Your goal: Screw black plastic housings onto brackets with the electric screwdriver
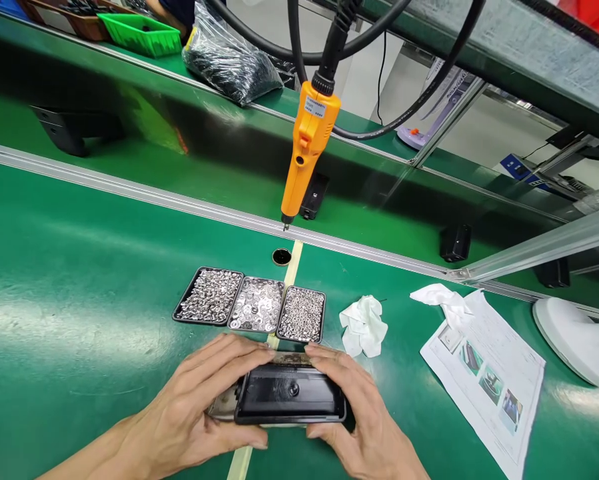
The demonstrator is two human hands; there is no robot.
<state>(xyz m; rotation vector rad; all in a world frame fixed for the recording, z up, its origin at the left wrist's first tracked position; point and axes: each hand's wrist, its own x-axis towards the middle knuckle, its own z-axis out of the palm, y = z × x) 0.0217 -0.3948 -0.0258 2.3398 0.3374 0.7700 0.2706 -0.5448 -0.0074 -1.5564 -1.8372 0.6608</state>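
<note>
I'd call it a factory, prob. a small-parts assy. stn. In my head cam I've got a green workbench (pixel 79 240) w/ an alum. rail (pixel 129 191) along its far edge & a strip of yellowish tape (pixel 292 267) across the top. An orange elec. screwdriver (pixel 312 140) hangs bit-down above it on a black cable (pixel 429 95). On the bench I can see 3 shallow trays (pixel 199 323) of loose metal h/w, washers etc., plus a printed sheet (pixel 456 373) w/ pics & text, like work instr. Farther back I make out another green worktop (pixel 174 67), w/ a green plastic bin (pixel 154 45), a bulging plastic bag (pixel 229 57) & part of another person's arm (pixel 162 13)
</note>
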